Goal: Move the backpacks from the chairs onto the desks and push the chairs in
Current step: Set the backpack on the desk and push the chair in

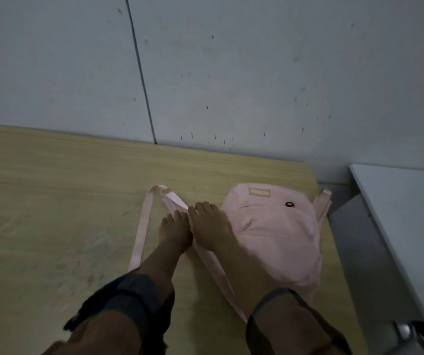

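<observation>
Pink backpack (275, 234) is laid flat on the bench (52, 213), front panel up, near the bench's right edge and well forward of the wall. Fabric is a soft, matte canvas-type weave; body is rounded at the top, with a stitched front pocket and a small dark round eyelet or snap near the pocket's upper right. A small tan rectangular label is sewn at the top of the front panel; lettering on it is too blurred to be read. Flat pink webbing strap (143, 224) is looped out to the left of the bag across the bench top; a second strap end is seen at the bag's upper right, by the bench edge. Left hand (173, 230) is placed on the strap just left of the bag, fingers curled down onto the webbing; whether it is pinched or only pressed cannot be told. Right hand (209, 226) is rested at the bag's left edge, touching the left hand, fingers bent down over the fabric; a grip cannot be confirmed. Dark bands are worn on both forearms. Bench top is a pale wood-grain laminate, smooth with faint scuffs. Grey panelled wall (231, 73) is behind it, with a vertical seam and scattered dark marks. A grey-white flat surface (410, 201) is seen to the right, set apart from the bench by a gap.
</observation>
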